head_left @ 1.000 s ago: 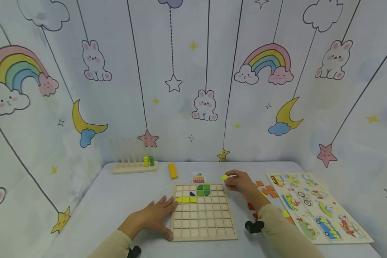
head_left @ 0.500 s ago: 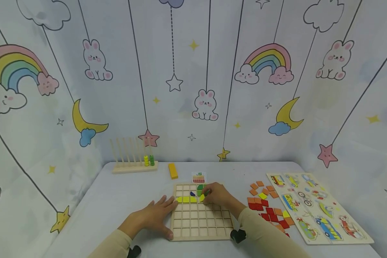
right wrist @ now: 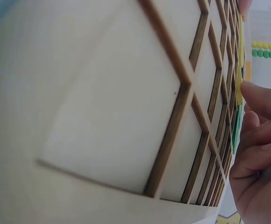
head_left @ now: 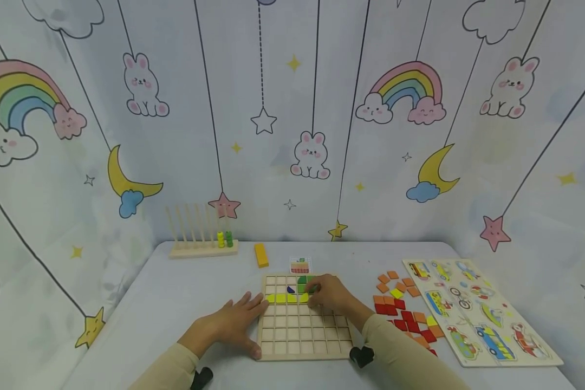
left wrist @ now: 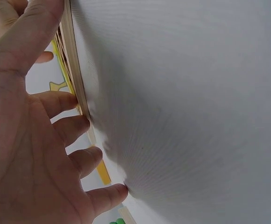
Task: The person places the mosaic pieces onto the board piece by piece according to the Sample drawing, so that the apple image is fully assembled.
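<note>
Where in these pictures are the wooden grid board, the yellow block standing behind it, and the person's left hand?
wooden grid board (head_left: 302, 336): head view, on bare squares near its front edge.
yellow block (head_left: 260, 254): head view, on its top face.
left hand (head_left: 229, 325): head view, on the back of the hand.

A pale grey table (head_left: 175, 292) lay under both hands; beyond them hung a light curtain wall (head_left: 292, 108) printed with rainbows, bunnies, moons and stars.
</note>
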Motion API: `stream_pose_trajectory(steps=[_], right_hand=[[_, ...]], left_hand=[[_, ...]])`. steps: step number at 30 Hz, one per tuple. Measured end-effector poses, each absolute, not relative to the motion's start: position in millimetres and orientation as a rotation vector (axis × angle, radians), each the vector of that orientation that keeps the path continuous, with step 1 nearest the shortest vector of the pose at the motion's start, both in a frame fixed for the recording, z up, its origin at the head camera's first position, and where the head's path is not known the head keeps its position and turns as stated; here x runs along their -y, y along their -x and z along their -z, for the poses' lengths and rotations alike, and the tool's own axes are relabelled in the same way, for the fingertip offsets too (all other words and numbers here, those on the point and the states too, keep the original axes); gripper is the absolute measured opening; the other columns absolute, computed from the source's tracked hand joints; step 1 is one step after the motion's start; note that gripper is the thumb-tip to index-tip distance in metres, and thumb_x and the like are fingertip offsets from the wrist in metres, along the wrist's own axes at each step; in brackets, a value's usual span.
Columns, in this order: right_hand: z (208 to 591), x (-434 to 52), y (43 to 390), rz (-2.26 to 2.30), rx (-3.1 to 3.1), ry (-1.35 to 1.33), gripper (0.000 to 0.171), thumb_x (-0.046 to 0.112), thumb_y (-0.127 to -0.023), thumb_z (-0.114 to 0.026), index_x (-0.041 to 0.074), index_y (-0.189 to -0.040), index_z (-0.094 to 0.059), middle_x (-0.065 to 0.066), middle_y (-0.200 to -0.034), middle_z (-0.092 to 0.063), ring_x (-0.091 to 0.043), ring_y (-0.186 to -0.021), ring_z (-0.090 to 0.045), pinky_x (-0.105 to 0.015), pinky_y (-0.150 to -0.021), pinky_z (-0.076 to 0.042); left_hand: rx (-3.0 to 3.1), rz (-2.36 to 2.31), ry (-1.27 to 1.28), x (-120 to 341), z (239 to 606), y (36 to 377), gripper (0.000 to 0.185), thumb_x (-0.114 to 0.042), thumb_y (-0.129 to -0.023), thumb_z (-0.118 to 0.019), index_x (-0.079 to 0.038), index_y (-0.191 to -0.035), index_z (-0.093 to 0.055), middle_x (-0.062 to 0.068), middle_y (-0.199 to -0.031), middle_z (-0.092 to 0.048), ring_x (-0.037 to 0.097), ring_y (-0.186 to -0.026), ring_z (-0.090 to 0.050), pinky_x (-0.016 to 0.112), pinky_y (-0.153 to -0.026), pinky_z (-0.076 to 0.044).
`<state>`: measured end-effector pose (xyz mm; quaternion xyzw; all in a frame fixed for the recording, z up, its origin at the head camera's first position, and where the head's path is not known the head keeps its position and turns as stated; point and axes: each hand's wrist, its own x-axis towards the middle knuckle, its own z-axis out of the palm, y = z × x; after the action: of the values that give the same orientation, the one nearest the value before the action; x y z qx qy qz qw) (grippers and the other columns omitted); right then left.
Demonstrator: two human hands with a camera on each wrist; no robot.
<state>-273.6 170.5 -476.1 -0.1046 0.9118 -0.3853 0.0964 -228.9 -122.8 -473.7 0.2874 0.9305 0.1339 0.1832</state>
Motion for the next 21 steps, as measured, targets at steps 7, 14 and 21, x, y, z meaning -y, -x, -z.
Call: stream_pose_trajectory(steps=[7, 14, 21], right_hand=[[479.8, -173.1, 271.5, 1.151, -2.688, 0.317, 0.015, 0.004, -0.08, -0.08, 0.013, -0.093, -0.078, 0.001, -0.084, -0.066, -0.017, -0.078, -0.056, -0.031, -0.064, -0.048], [458.5, -219.9, 269.7, 1.305, -2.646, 0.252, 0.025, 0.011, -0.088, -0.078, 0.007, -0.112, -0.075, -0.003, -0.09, -0.064, -0.019, -0.076, -0.055, -0.031, -0.062, -0.048], [440.5, -358.9, 249.1, 1.433, -2.636, -0.001, 0.04, 0.02, -0.101, -0.065, 0.0, -0.135, -0.06, -0.013, -0.094, -0.06, -0.024, -0.067, -0.047, -0.03, -0.055, -0.04]], left_hand=[[-2.618, -0.378, -0.786, 120.8, 473.6, 229.1, 0.117, -0.064, -0.066, -0.085, -0.017, -0.16, -0.033, 0.008, -0.169, -0.024, 0.039, -0.156, -0.016, 0.072, -0.116, -0.021], [-2.627, -0.357, -0.781, 119.3, 474.2, 229.2, 0.118, -0.066, -0.066, -0.084, -0.017, -0.161, -0.033, 0.007, -0.169, -0.025, 0.038, -0.156, -0.017, 0.071, -0.117, -0.021], [-2.622, -0.372, -0.775, 119.9, 474.3, 229.8, 0.119, -0.066, -0.065, -0.084, -0.017, -0.161, -0.033, 0.008, -0.169, -0.025, 0.039, -0.156, -0.017, 0.072, -0.116, -0.021]])
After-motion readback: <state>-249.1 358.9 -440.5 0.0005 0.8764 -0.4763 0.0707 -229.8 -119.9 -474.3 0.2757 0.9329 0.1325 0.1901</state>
